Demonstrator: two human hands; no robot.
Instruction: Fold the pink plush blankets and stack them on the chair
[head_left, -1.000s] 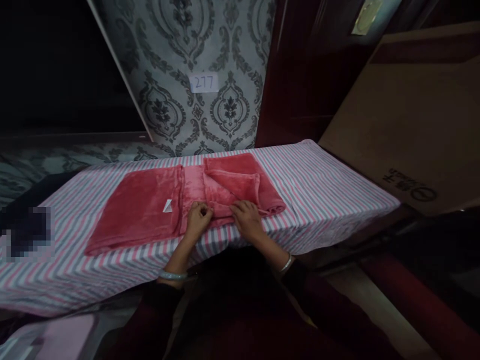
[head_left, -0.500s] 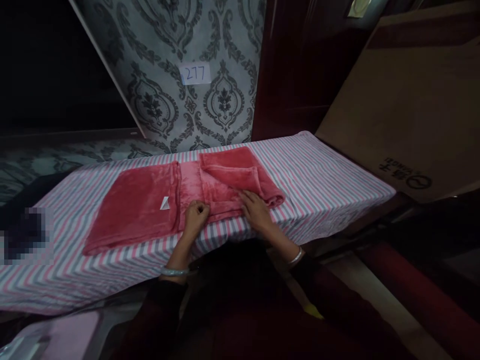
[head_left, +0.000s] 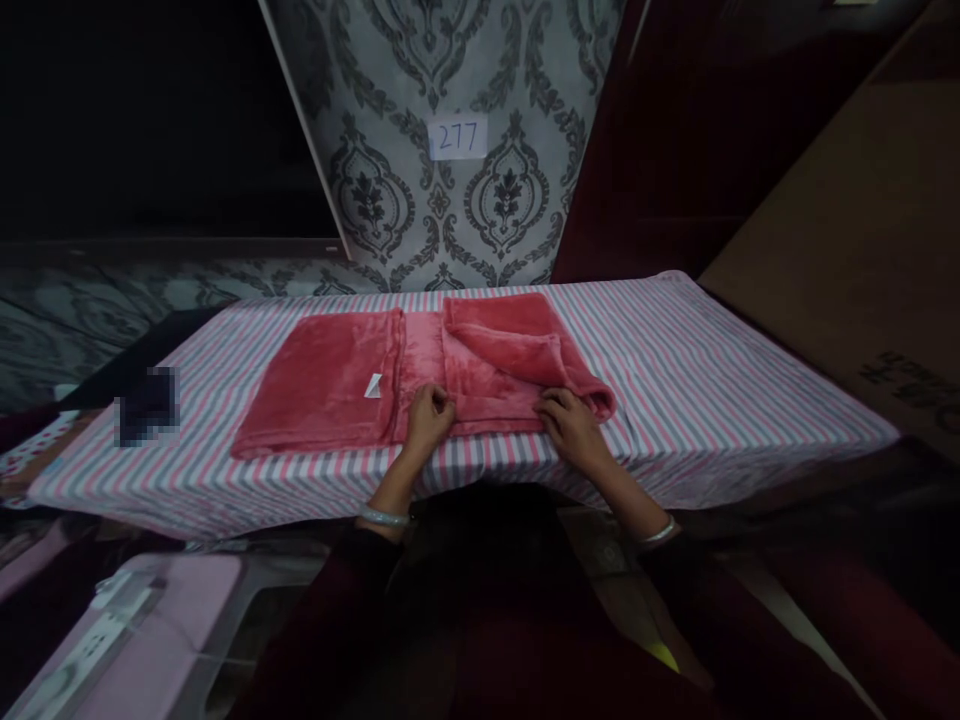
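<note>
Blanket (head_left: pixel 322 380), red, lies on the striped cloth (head_left: pixel 690 360), right in front of you, its near edge close to the front edge of the table. Its left part is folded flat, with a white tag (head_left: pixel 373 385) near that part's right edge; a paler strip runs down the middle; the right part has a loose flap turned back at an angle and a rolled near-right corner. Your left hand (head_left: pixel 430 412) is at the near edge, just right of the pale strip: thumb and index curled toward each other, fabric right under the tips. Can't tell if they're pinching it. Your right hand (head_left: pixel 571 425) is at the same edge, further right, just left of the rolled corner: fingers bent over the fabric, touching it, flap just beyond them. Can't tell if they grip or only press. Bracelet on each wrist. Beyond the table: patterned wall (head_left: pixel 442 205) with a "277" paper (head_left: pixel 457 136), dark screen (head_left: pixel 150 120) at left, dark red door (head_left: pixel 667 150) and box (head_left: pixel 840 270) at right.
</note>
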